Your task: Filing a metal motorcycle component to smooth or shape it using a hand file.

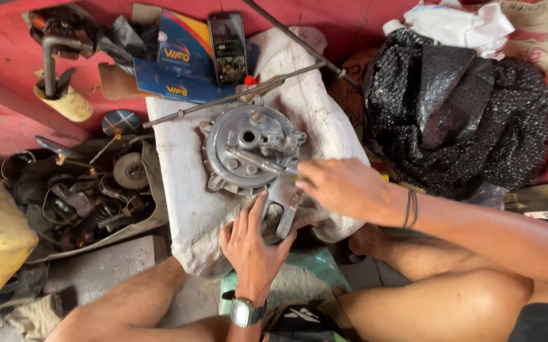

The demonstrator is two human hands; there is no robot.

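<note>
Sitting low on the floor, a person works on a round grey metal engine cover that lies on a big white block in the middle. It looks like the step of loosening or fitting a part on the cover, and the next move likely needs a firm, steady turn while the cover is kept from sliding. The right hand is closed around a metal tool that reaches onto the cover. The left hand lies near, fingers pinching a small grey bracket at the near edge. On the left, an open tray holds a heap of dark, oily parts and a small wheel. Far off, a phone rests on a blue box.
</note>
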